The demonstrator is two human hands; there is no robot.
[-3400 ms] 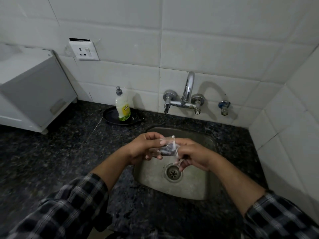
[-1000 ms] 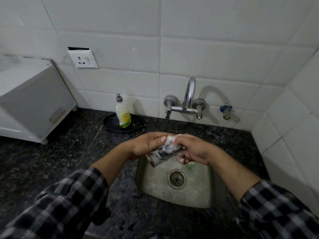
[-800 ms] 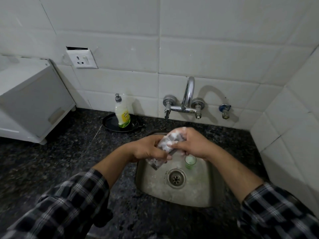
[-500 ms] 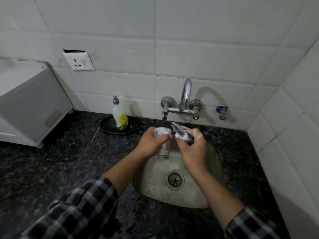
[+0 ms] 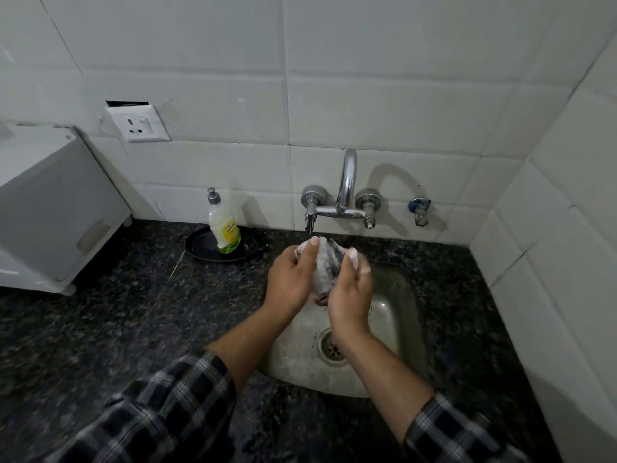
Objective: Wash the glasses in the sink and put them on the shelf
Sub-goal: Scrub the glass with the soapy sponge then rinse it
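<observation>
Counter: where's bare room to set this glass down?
Largest bare patch: counter between the white cabinet and the sink, in front of the black tray. A narrower strip lies between sink and right wall. Crowded: under the tap, where left hand and right hand grip the glass.

There is one camera, and it sits on the person's head, looking forward and down over both arms. It is close to the sink [image 5: 390, 315], which lies just below the middle of the picture, with the left hand [image 5: 289, 280] and right hand [image 5: 350, 295] above it. Farther off it faces the white tiled wall [image 5: 367, 95] and the tap [image 5: 347, 177], and the dark counter [image 5: 100, 329] spreads out on both sides
</observation>
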